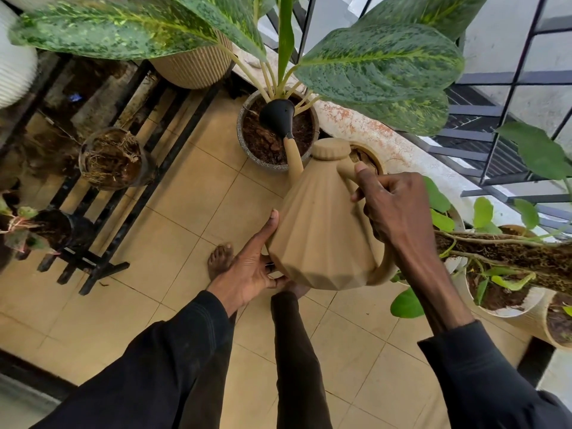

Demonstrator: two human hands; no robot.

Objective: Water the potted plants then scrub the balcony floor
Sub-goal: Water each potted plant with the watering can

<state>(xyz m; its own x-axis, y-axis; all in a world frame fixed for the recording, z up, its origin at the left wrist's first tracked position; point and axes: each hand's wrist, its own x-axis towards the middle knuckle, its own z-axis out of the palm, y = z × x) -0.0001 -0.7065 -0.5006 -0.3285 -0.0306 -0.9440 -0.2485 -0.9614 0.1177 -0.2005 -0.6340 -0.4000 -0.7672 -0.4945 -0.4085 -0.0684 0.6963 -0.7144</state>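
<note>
Across the middle and lower frame spreads the balcony floor (173, 230), tan tiles that look dry and unscrubbed, so the scrubbing half of the job appears not yet begun. Filling the top of the frame, the large variegated plant (377, 63) fans its leaves over its grey speckled pot (247, 144), which stands on the tiles at upper centre beside the weathered ledge.

At centre frame, the beige ribbed watering can (318, 230) is tipped forward toward that pot, its cap on. The right hand (393, 209) is wrapped round the can's handle near the top. The left hand (250, 267) props the can from the lower left, with the thumb lying straight up the side and the fingers reaching under the base. The black rose (277, 116) at the spout's end sits directly over the pot's dark soil, near the stems. No stream of water can be made out at this size.

My judgement is that watering is the step in hand, at this pot. Next the can needs a steady tilt from the supporting hand, then levelling before it swings on. The leafy pots (507, 308) at the right edge and the small pot on the black rack (130, 193) at left likely still wait.
</note>
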